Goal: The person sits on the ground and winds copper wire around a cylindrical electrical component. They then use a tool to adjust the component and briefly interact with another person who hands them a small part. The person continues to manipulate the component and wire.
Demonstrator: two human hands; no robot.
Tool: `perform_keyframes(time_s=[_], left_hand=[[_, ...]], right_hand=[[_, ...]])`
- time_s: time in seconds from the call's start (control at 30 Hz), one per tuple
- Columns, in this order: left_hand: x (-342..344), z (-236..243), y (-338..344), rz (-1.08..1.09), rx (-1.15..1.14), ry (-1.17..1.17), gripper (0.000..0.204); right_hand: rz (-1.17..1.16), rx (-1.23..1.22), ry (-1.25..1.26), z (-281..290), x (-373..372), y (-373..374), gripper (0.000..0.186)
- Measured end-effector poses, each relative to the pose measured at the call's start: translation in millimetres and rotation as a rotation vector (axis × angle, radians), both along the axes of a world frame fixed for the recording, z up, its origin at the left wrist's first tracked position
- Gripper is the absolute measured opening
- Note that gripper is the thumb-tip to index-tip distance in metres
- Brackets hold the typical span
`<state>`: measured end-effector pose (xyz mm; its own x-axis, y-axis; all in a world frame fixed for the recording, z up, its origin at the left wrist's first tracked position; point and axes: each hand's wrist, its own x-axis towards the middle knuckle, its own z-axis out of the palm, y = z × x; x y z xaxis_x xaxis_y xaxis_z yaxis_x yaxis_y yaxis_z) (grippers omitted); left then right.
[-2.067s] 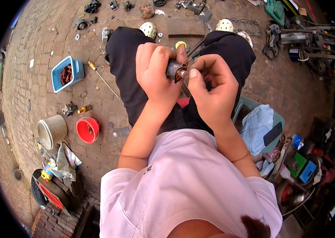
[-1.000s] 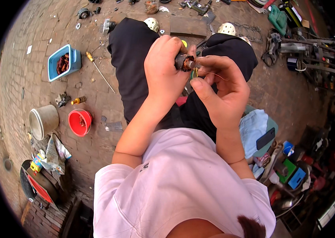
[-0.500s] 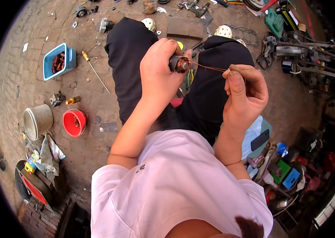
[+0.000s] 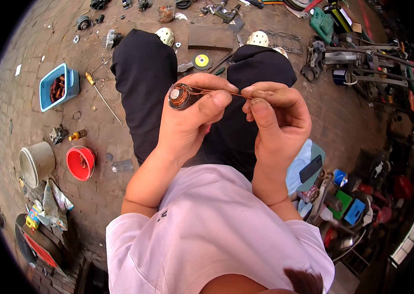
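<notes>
In the head view we see our two bare hands in front of our knees. Our left hand [image 4: 183,122] is closed around a dark cylinder [image 4: 193,100], which sits in the crook of thumb and forefinger; its open end, with a pale metal core [image 4: 175,94] and copper windings around, is turned up toward us. From this end the thin copper wire [image 4: 203,91] goes across to our right hand [image 4: 281,115], which pinches it between thumb and fingers. The wire passes by the left thumb and forefinger, but we cannot tell if they press it. The lower left fingers are hidden.

To work the wire well, we should, in our opinion, grip the cylinder firmly, so that it does not turn in the palm. The pull should be gentle and even, because such thin wire can probably snap or cut the skin. It seems good also to lead the strands away from the edge and not let them cross.

Between the knees a yellow disc [image 4: 201,61] lies on the ground. At our left are a blue tub [image 4: 73,84] with reddish-brown pieces [image 4: 57,88], a screwdriver [image 4: 103,97] near it, and a red bucket [image 4: 73,165] with some scraps [image 4: 83,161] inside.
</notes>
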<state>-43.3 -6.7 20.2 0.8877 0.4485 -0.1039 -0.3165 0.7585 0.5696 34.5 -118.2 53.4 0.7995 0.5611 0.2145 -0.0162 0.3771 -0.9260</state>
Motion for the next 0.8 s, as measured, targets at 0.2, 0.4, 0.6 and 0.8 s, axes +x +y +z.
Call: perform_keyframes(time_s=[0.2,0.4,0.6,0.8], left_hand=[[0,2,-3,-0.009,-0.114,-0.047,0.017],[-3,3,-3,-0.01,-0.143,-0.012,0.015],[-5,7,-4,-0.031,-0.166,-0.016,0.014],[-3,9,-4,-0.052,-0.191,-0.007,0.014]], right_hand=[[-0.025,0.017,-0.037,2,-2,0,0.011],[-0.004,0.041,0.065,4,-2,-2,0.01],[-0.003,0.049,0.078,7,0,-4,0.01],[-0.021,-0.011,0.113,12,0,-6,0.017]])
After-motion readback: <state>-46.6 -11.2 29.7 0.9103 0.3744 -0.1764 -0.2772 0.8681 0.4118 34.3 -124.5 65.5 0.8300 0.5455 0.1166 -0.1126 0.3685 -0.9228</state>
